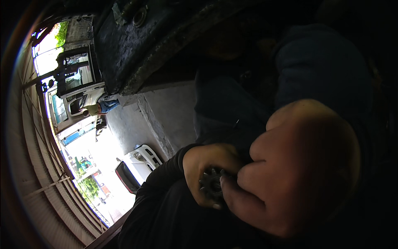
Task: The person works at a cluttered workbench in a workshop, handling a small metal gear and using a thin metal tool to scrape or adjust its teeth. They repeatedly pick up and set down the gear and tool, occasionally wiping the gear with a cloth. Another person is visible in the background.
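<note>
A small dark toothed gear (pixel 212 183) with a hole at its centre sits in my left hand (pixel 203 162), whose fingers wrap round it. The dark sleeve of that arm comes in from the lower left. Close to the camera, my right hand (pixel 300 166) looms large with its fingers curled. One of its digits reaches to the gear's face and touches it or nearly does. Whether the curled fingers hold anything else is hidden. Behind the hands, dark blue trouser legs (pixel 323 62) show dimly.
A worn dark workbench top (pixel 141 50) with a metal ring (pixel 140 17) on it lies at the upper left. Beyond is a grey concrete floor (pixel 166 112), a white vehicle (pixel 143 162) and another person (pixel 99 108) by a vehicle. The scene appears tilted sideways.
</note>
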A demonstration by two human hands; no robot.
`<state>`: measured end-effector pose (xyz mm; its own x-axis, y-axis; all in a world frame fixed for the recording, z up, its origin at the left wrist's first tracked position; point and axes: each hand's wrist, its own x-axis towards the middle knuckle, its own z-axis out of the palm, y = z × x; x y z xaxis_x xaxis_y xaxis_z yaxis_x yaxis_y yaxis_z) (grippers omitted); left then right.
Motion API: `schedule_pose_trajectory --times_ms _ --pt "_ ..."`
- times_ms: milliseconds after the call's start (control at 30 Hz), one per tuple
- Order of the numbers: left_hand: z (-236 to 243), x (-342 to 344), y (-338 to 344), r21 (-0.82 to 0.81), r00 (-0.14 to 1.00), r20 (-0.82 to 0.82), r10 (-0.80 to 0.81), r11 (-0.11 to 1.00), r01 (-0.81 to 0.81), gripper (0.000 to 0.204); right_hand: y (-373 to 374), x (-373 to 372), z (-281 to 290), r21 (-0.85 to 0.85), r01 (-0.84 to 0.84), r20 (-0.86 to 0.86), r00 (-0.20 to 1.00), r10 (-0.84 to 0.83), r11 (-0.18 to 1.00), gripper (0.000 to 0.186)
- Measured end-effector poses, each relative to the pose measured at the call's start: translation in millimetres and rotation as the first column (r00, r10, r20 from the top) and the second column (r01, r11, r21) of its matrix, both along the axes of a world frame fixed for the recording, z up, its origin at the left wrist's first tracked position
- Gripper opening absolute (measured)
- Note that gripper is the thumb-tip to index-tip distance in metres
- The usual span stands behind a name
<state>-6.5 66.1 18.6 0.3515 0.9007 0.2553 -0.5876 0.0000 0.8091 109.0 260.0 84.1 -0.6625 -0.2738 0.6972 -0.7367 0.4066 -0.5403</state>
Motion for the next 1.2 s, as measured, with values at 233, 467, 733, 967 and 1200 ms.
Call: schedule_pose_trajectory --times_ms 233,467,733,967,1200 --pt "2 -3 1 -0.04 0.999 -0.003 -0.046 0.998 0.046 0.042 -1 7 -1 -0.063 -0.081 0.06 0.995 0.085 0.995 0.014" --pt "-6 5 -7 -0.016 0.997 0.064 0.035 0.999 -0.034 0.047 3 -12 4 -0.073 0.048 -0.14 0.988 -0.058 0.996 0.016" --pt "-7 4 -6 -0.033 0.998 0.061 0.023 0.999 -0.021 0.045 3 0 4 -0.055 -0.111 0.093 0.989 0.116 0.992 0.016" --pt "-2 -2 -7 -0.077 0.998 0.028 -0.049 0.996 0.051 0.04 1 1 1 -0.016 -0.072 0.07 0.995 0.073 0.997 0.015" --pt "-8 0 -11 -0.056 0.998 0.043 -0.04 0.998 0.042 0.041 1 -2 5 0.04 0.064 0.034 0.997 -0.065 0.997 0.015"
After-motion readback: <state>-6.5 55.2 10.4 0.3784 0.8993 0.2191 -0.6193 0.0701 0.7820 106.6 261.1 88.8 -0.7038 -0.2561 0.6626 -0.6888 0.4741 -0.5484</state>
